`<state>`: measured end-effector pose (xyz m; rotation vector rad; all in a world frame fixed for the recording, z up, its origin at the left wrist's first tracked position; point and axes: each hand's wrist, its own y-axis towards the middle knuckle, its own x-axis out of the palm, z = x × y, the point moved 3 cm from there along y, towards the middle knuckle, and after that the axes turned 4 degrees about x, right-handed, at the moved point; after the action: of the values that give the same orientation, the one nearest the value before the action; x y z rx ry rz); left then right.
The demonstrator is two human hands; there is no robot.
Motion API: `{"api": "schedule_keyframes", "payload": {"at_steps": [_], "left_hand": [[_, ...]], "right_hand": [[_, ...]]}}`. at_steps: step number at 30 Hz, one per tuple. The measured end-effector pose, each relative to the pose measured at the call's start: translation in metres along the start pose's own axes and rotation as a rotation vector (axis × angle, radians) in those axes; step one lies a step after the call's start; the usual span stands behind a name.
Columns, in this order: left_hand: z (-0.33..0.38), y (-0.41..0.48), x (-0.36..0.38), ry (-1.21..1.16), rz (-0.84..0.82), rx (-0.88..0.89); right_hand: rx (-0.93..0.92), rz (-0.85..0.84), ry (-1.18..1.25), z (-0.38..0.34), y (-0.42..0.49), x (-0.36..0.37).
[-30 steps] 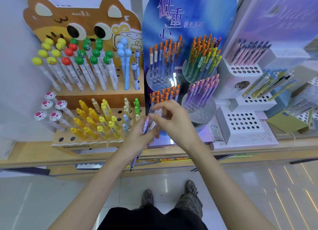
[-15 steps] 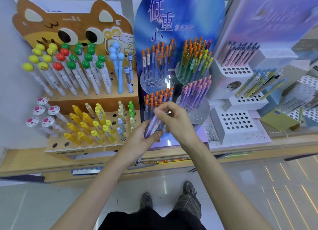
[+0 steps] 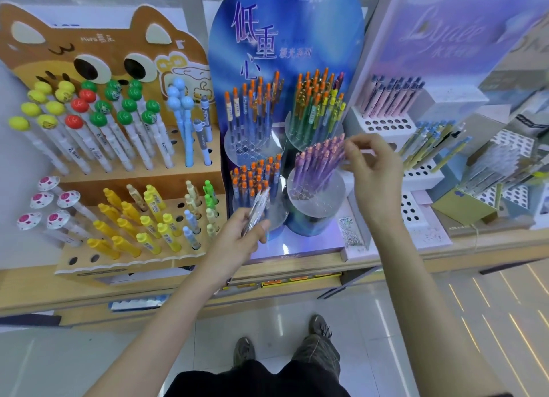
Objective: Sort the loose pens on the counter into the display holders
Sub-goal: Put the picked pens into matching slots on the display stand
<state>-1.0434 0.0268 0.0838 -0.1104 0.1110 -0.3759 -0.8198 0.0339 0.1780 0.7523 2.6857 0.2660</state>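
Centre-left, near edge: left hand (image 3: 240,233) curled round a bundle of loose pens (image 3: 257,208), just in front of the orange-capped pens (image 3: 252,175). Held loosely and fanned, so could slip and scatter onto the floor below. Further right: right hand (image 3: 375,174) pinched at thumb and forefinger, seemingly on one pale pen (image 3: 366,151), right beside the tops of the purple pens (image 3: 319,159). Crowded there; may knock neighbours askew or miss a free hole in the clear disc holder (image 3: 329,199).
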Motion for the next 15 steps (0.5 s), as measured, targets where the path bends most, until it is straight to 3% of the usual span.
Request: {"api": "schedule_keyframes", "payload": {"at_steps": [4, 15], "left_hand": [[0.008, 0.003, 0.003, -0.076, 0.007, 0.000], [0.010, 0.000, -0.004, -0.105, 0.042, 0.034]], "right_hand": [[-0.105, -0.007, -0.170, 0.018, -0.003, 0.011], [-0.163, 0.045, -0.118, 0.021, 0.001, 0.016]]}}
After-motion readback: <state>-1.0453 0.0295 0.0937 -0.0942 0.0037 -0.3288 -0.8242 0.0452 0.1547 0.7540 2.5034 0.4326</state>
